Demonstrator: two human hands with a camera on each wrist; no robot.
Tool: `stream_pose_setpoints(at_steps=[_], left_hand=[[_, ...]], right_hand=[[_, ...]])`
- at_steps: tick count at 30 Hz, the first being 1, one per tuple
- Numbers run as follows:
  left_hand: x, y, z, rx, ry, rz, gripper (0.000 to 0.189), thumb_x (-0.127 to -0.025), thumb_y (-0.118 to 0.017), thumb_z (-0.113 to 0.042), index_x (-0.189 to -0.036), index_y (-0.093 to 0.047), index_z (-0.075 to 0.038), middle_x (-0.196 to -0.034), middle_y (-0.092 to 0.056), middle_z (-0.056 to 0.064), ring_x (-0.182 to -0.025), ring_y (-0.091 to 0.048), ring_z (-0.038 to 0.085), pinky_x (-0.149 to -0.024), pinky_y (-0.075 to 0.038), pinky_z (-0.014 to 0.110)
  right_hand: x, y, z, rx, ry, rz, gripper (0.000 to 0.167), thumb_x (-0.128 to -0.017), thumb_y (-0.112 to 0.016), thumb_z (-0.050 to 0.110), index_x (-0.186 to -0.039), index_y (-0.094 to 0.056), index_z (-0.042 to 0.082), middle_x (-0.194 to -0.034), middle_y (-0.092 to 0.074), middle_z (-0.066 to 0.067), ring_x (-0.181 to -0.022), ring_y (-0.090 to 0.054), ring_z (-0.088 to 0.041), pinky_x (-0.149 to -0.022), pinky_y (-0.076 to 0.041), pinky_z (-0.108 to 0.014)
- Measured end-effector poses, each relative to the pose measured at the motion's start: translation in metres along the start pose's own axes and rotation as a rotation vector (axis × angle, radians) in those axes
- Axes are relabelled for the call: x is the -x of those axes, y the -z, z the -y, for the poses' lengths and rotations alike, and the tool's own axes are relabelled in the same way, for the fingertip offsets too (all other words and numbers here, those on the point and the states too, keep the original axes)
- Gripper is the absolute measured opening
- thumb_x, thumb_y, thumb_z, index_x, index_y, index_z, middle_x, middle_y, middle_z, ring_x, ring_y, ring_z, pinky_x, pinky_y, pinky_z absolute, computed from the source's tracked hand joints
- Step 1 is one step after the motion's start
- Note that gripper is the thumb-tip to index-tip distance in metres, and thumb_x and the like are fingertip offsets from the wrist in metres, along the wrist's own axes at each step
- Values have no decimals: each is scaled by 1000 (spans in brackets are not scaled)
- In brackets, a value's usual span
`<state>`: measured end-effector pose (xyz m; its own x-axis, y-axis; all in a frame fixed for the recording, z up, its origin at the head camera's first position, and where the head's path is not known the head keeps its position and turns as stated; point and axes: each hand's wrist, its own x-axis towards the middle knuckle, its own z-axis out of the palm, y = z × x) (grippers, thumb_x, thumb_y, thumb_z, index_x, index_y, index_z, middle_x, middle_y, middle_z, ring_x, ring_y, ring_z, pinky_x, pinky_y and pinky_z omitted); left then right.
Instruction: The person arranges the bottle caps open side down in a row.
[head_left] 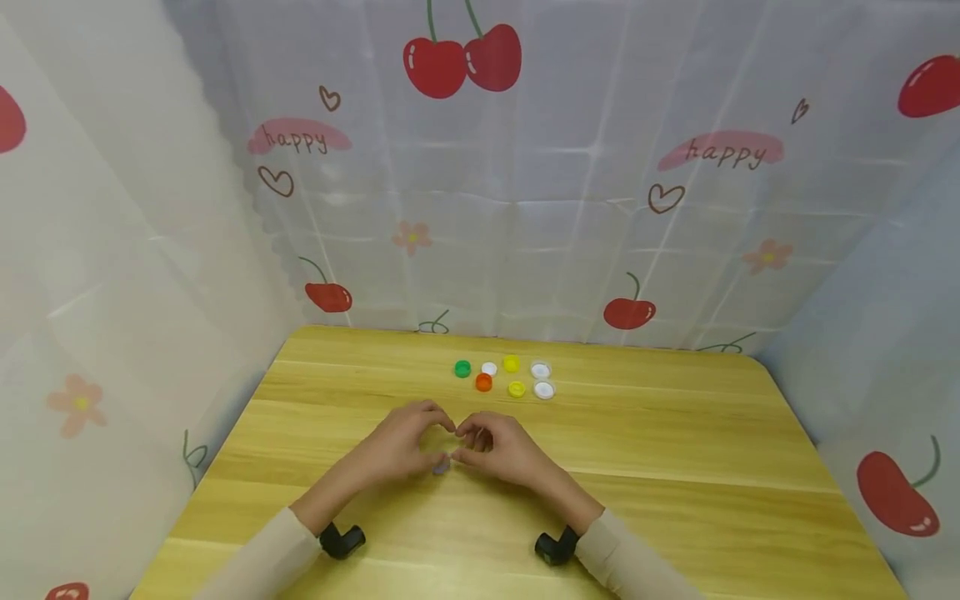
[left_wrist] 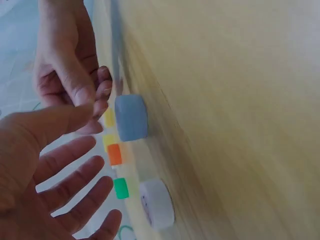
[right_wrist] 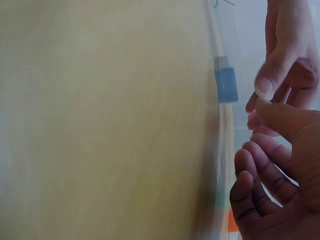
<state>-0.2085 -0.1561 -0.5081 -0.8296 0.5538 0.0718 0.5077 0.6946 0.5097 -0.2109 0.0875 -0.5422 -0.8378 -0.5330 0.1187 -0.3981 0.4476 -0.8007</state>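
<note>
Above the middle of the table, my left hand (head_left: 407,442) and right hand (head_left: 501,448) face each other, their fingertips meeting or nearly so. A gap shows between thumb and forefinger on each hand, and I see nothing held. In the left wrist view the left fingers (left_wrist: 75,192) are spread. The right fingers (right_wrist: 260,175) bend loosely. A small blue-grey block (head_left: 441,467) lies on the table by the left thumb; it looks larger in the left wrist view (left_wrist: 131,117). Close by is a white round piece (left_wrist: 157,202), which the left hand seems to hide from the head view.
Beyond the hands lie small round cap-like pieces: green (head_left: 462,368), orange (head_left: 483,382), white (head_left: 489,368), two yellow, and two larger white ones at right, including a white disc (head_left: 543,390). The wooden table (head_left: 675,467) meets a cherry-printed curtain (head_left: 525,275) behind.
</note>
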Motion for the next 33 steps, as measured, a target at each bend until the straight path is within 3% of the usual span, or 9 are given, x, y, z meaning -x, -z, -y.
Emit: stream_pose_setpoints(at_steps=[8,13,18,23,33], left_hand=[[-57,-3,9,122,104,-12,42,-97,-81,-38,-130,-75,-12,-121,-75,4,-111,-70,21,-97,-60,45],[-85,-6,20,127,149,-27,41,-100,-79,-28,-135,-73,-8,-114,-77,4,-103,-72,18,-92,-61,40],[-98,-9,26,94,170,-39,39,-101,-76,-23,-138,-73,-9,-106,-79,0,-91,-71,12,-83,-60,35],[-111,-17,22,35,151,-39,37,-101,-74,-20,-136,-73,-9,-99,-79,0,-76,-66,11,-73,-55,30],[-121,-28,14,-53,127,-37,22,-101,-75,-16,-122,-80,-12,-81,-69,-3,-65,-55,10,-61,-44,25]], right_hand=[[-17,22,-23,-74,-162,-220,35,-95,-84,22,-127,-74,8,-94,-77,-2,-77,-68,-12,-69,-56,-23],[-34,30,-31,-65,-235,-326,36,-94,-85,20,-126,-76,4,-82,-73,-3,-66,-61,-9,-60,-50,-21],[-44,32,-31,12,-286,-367,38,-96,-83,24,-126,-76,3,-68,-62,-3,-55,-50,-12,-53,-42,-24],[-47,32,-34,32,-348,-380,38,-93,-85,24,-124,-77,4,-71,-66,-2,-57,-53,-14,-54,-44,-25],[-53,26,-42,99,-327,-392,28,-93,-85,20,-118,-79,7,-67,-66,-1,-54,-55,-12,-51,-44,-26]])
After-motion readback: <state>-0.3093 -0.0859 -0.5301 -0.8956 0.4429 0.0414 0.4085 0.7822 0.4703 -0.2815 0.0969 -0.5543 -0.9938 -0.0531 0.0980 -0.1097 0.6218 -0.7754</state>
